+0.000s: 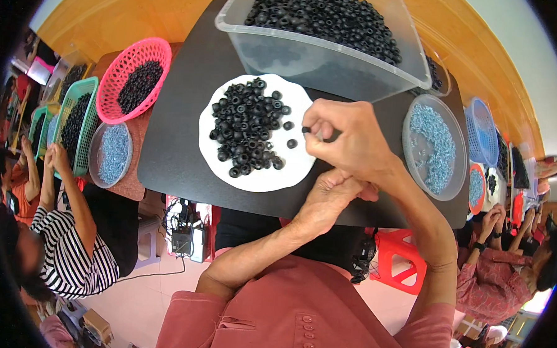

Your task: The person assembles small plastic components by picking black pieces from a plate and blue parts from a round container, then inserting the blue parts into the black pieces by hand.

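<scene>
A white plate with a wavy rim point(212, 165) holds a heap of small black beads point(246, 123), round with holes; a few lie loose at its right side. Over the plate's right edge, my right hand point(351, 137) is closed, with a small black piece showing between thumb and fingers, probably a bead. Just below it, by the table's near edge, my left hand point(328, 200) is closed with its fingers curled together. What it may hold is hidden under the right wrist.
Behind the plate stands a large clear bin point(321, 57) of black beads. A clear round bowl point(407, 139) with light-blue pieces sits on the dark table point(174, 151) at right. Further left are a pink basket point(106, 82) and green basket point(90, 97). People work on both sides.
</scene>
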Action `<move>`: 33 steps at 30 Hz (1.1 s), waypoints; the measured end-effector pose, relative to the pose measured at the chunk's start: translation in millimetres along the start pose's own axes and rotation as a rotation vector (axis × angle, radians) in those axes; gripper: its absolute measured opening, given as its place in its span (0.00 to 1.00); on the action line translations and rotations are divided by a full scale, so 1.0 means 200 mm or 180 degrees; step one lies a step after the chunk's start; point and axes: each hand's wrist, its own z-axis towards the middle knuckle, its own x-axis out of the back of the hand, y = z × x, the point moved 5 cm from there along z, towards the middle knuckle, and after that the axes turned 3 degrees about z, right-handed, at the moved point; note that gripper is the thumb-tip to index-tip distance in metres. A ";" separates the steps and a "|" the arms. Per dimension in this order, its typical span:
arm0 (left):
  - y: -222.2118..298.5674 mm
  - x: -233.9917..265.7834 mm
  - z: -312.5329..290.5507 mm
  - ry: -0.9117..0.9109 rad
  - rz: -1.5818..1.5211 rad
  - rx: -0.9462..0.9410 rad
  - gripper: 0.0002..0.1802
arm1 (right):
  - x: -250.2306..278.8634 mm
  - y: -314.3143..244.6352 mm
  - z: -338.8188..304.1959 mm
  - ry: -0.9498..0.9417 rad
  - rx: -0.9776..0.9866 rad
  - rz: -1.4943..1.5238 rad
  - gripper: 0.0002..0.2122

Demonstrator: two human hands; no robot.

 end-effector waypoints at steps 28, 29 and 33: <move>0.04 0.02 0.00 0.0291 0.0170 -0.0076 0.12 | 0.18 0.24 -0.65 0.0070 -0.1597 0.2131 0.06; 0.05 0.02 0.00 0.0302 0.0173 -0.0082 0.12 | 0.18 0.23 -0.65 0.0136 -0.1524 0.2335 0.06; 0.06 0.00 0.00 0.0285 0.0088 -0.0075 0.12 | 0.18 0.21 -0.65 0.0412 -0.1282 0.2277 0.07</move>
